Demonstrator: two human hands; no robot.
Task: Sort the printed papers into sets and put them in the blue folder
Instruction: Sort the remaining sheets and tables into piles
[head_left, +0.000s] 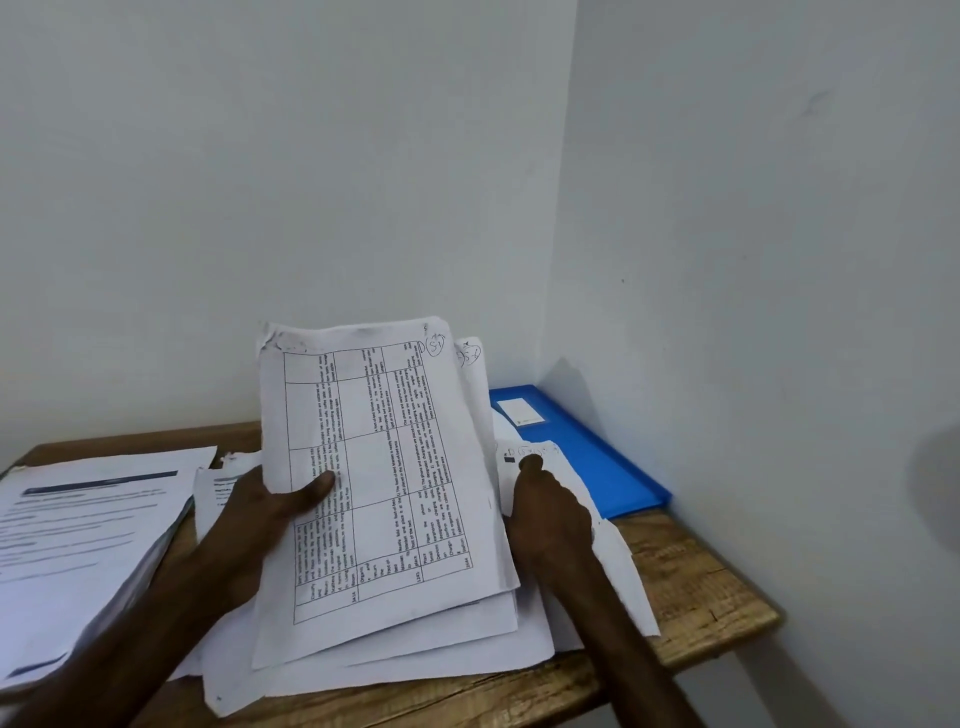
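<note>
Two hands | left hand (260, 501) thumb-clamps raised sheaf (395, 519), likely to read its mark | right hand (550, 512) on loose sheet (618, 566), grip unclear

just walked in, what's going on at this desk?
A person is sorting printed papers. The left hand grips a raised stack, thumb on its top sheet. The right hand touches a loose sheet beside it; its grip is unclear. The blue folder lies shut on the table by the wall corner. Another pile sits at left.
</note>
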